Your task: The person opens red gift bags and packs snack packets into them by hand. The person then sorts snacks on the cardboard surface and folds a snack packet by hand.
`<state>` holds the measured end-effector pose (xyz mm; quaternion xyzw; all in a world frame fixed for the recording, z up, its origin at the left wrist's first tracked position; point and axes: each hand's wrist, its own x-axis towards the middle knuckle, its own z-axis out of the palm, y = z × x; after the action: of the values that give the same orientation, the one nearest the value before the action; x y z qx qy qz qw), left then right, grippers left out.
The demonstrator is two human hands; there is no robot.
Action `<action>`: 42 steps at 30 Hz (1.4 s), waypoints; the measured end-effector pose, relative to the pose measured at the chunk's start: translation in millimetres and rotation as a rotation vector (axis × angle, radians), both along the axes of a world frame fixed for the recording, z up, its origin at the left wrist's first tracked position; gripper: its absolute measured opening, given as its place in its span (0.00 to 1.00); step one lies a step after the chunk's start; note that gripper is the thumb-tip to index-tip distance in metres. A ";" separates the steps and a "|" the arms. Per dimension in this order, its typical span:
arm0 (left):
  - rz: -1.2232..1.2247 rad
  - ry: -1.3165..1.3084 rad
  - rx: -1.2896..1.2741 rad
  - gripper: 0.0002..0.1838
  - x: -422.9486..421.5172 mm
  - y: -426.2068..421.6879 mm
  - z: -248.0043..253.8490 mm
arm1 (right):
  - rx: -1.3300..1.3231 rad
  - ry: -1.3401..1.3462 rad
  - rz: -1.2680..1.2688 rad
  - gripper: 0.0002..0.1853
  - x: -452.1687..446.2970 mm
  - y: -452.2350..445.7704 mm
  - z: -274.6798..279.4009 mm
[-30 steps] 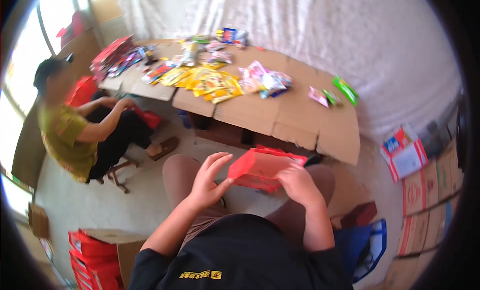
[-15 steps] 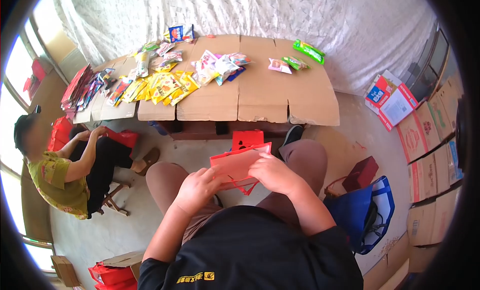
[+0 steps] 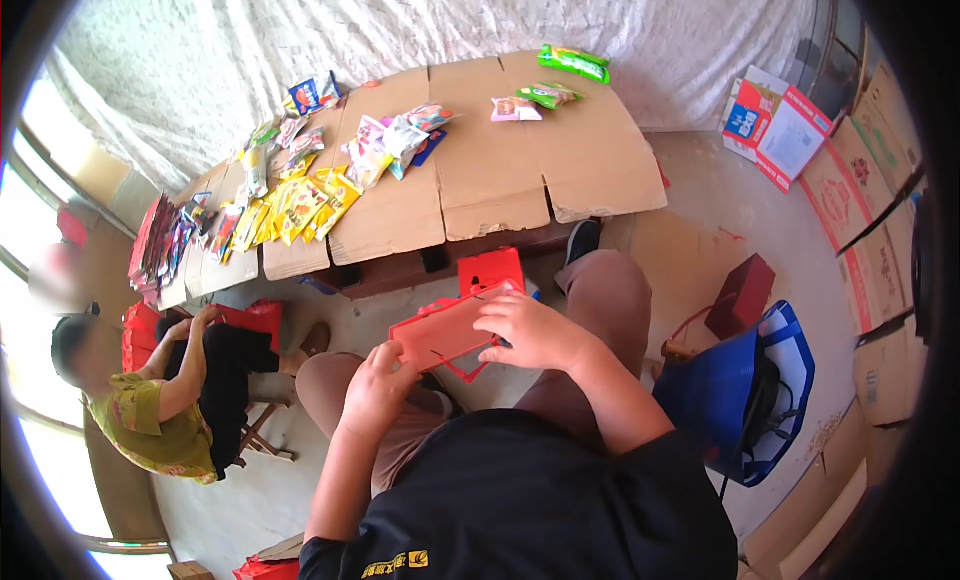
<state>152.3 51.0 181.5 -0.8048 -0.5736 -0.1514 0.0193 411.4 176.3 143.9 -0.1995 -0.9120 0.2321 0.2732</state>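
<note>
Between my knees is a red paper gift bag (image 3: 440,338), tilted, with its pale reddish inside showing and thin red handle cords hanging along its near edge. My left hand (image 3: 380,385) grips the near left corner with curled fingers. At the right end, my right hand (image 3: 535,330) holds the rim, its thumb underneath and fingers over the edge. Just beyond the bag, another red bag or box (image 3: 488,268) with dark marks stands on the floor against the table.
A cardboard-covered table (image 3: 490,180) carries yellow snack packets (image 3: 300,205), a green packet (image 3: 575,64) and stacked red bags (image 3: 150,242). A seated person (image 3: 150,410) works at left. To my right are a blue bag (image 3: 715,400), a dark red box (image 3: 740,295) and cartons (image 3: 880,250).
My view has turned and shifted, so the table appears tilted. The red gift bag has tipped, its left end lower. My left hand has moved down and left with its corner.
</note>
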 end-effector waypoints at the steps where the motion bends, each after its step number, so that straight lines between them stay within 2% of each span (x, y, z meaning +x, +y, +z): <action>1: -0.009 0.005 -0.004 0.09 2.3 1.6 0.2 | -0.054 0.092 0.016 0.15 3.9 2.0 0.3; 2: -0.011 0.011 -0.017 0.09 4.8 2.6 0.4 | -0.057 0.097 0.009 0.15 9.4 3.4 3.1; 4: -0.021 0.021 -0.034 0.09 9.9 4.4 1.4 | -0.238 0.333 -0.021 0.14 22.0 5.6 15.5; 5: -0.028 0.029 -0.036 0.09 12.7 5.5 2.0 | -0.241 0.339 -0.030 0.14 26.9 10.0 11.6; 7: -0.044 0.043 -0.039 0.09 17.9 7.4 2.4 | -0.294 0.670 -0.287 0.12 35.3 19.9 -4.5; 8: -0.047 0.054 -0.040 0.08 20.2 7.8 1.2 | -0.394 0.717 -0.379 0.12 39.2 21.3 -10.0; 11: -0.052 0.082 -0.032 0.08 27.6 7.6 2.2 | -0.475 0.577 -0.405 0.22 48.7 31.4 -39.5; 14: -0.043 0.102 -0.040 0.08 29.5 5.9 1.4 | -0.386 0.417 -0.300 0.36 49.3 24.4 -51.5; 15: -0.029 0.105 -0.057 0.08 29.1 4.2 -0.4 | -0.388 0.428 -0.307 0.36 49.0 22.2 -52.6; 18: -0.036 0.163 -0.044 0.08 26.2 2.4 -4.4 | -0.524 0.141 -0.282 0.36 49.1 20.9 -58.9; 19: -0.046 0.176 -0.034 0.08 25.8 1.4 -4.2 | -0.515 0.158 -0.289 0.36 51.0 20.9 -60.6; 21: -0.046 0.200 -0.015 0.08 27.5 -0.8 -5.8 | -0.525 -0.097 -0.246 0.39 54.4 21.6 -58.1; 23: -0.038 0.219 0.015 0.07 27.9 -0.4 -11.3 | -0.550 -0.128 -0.205 0.43 55.0 17.8 -55.2; 26: 0.012 0.222 -0.017 0.08 32.0 0.1 -12.2 | -0.563 -0.135 -0.225 0.42 56.9 11.3 -45.5; 28: -0.018 0.239 -0.002 0.08 33.9 3.4 -10.0 | -0.549 -0.180 -0.200 0.36 59.4 11.8 -43.8; 31: -0.014 0.249 -0.025 0.08 31.7 6.7 -14.0 | -0.438 -0.078 -0.274 0.31 50.6 18.1 -69.4; 34: 0.021 0.208 -0.058 0.07 29.6 6.4 -21.5 | -0.442 -0.152 -0.341 0.28 44.2 19.6 -67.4; 37: 0.012 0.135 -0.048 0.07 22.9 9.1 -29.8 | -0.367 -0.144 -0.372 0.29 37.8 20.4 -63.7; 40: -0.021 0.081 -0.048 0.07 18.5 19.2 -31.6 | -0.411 -0.237 -0.378 0.31 35.0 19.8 -57.4; 42: -0.035 0.050 -0.085 0.08 13.7 24.8 -42.2 | -0.369 -0.308 -0.355 0.32 34.8 22.1 -76.0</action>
<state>166.0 75.8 139.3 -0.8183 -0.5647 -0.1071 -0.0032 446.2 198.4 67.9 -0.4351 -0.8359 0.3095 0.1273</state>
